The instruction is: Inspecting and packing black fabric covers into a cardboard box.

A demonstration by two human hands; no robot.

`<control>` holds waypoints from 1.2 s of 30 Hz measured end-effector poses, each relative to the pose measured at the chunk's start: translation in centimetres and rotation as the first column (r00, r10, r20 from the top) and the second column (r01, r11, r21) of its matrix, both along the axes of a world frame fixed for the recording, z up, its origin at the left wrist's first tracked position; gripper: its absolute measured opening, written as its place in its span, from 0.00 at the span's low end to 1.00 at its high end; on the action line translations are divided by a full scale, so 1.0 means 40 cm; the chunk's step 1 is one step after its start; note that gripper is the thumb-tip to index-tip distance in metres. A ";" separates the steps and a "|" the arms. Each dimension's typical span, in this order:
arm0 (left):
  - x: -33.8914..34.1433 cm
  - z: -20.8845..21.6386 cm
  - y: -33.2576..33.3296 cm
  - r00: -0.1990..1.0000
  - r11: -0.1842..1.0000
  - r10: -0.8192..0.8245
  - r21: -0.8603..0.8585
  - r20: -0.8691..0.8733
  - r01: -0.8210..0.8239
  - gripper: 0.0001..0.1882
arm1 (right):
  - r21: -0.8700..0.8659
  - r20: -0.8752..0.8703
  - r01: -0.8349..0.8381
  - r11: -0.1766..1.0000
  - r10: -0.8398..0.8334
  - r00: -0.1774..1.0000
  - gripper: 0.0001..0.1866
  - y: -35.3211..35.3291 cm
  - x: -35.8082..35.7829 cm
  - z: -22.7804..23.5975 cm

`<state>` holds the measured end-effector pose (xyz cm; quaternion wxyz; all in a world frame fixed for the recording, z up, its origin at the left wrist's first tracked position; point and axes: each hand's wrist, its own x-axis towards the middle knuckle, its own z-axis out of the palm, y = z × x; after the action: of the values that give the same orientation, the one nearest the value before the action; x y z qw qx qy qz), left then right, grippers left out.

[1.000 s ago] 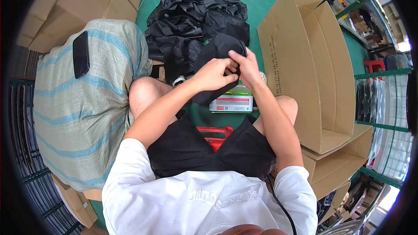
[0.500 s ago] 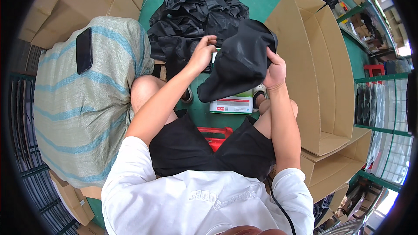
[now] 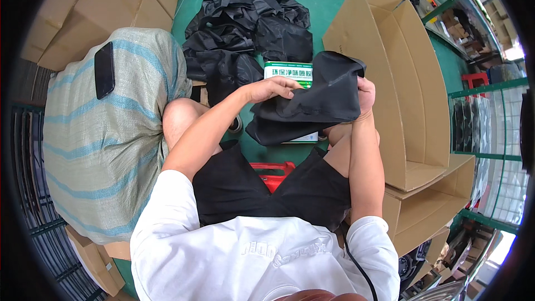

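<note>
A limp piece of black fabric (image 3: 312, 106) hangs between my hands, above the floor in front of my knees. My right hand (image 3: 365, 97) grips its right edge, with the thumb on top and the other fingers mostly hidden. At the fabric's upper left edge, my left hand (image 3: 274, 88) has its fingers bent and closed on the cloth. Behind the fabric stands a white and green rectangular can (image 3: 278, 69), partly covered by it. Farther off, a heap of crumpled black fabric pieces (image 3: 225, 33) lies on the green floor.
At my left sits a bulging woven sack (image 3: 106, 150) with blue stripes, a black phone (image 3: 104, 70) on top. Tall open cardboard boxes (image 3: 384, 89) stand close on my right. Stacked cartons (image 3: 92, 11) rise at the far left. A red stool (image 3: 272, 173) shows between my legs.
My left hand has come down and right onto the fabric's edge, where before it was apart from it. The fabric has dropped lower and folded over, uncovering the can's top.
</note>
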<state>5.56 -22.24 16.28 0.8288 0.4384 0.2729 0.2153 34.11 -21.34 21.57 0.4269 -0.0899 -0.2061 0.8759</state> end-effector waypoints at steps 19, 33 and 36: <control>-0.058 0.164 -0.071 0.964 0.963 0.200 0.145 0.175 -0.226 0.09 | 0.353 0.646 0.330 0.876 -0.483 0.591 0.07 -0.080 0.118 0.041; 0.002 0.313 -0.389 0.731 0.711 -0.642 0.539 0.233 0.452 0.16 | 0.852 0.341 -0.163 0.498 -0.292 0.894 0.10 -0.246 0.123 0.341; -0.005 0.383 -0.399 0.678 0.695 -0.655 0.619 0.335 0.366 0.15 | 0.901 0.271 -0.316 0.298 0.183 0.945 0.11 -0.215 0.108 0.409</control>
<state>5.34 -38.19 31.58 0.7514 0.6208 -0.1736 0.1409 38.45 -29.95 37.92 0.2468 0.1528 -0.7051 0.6470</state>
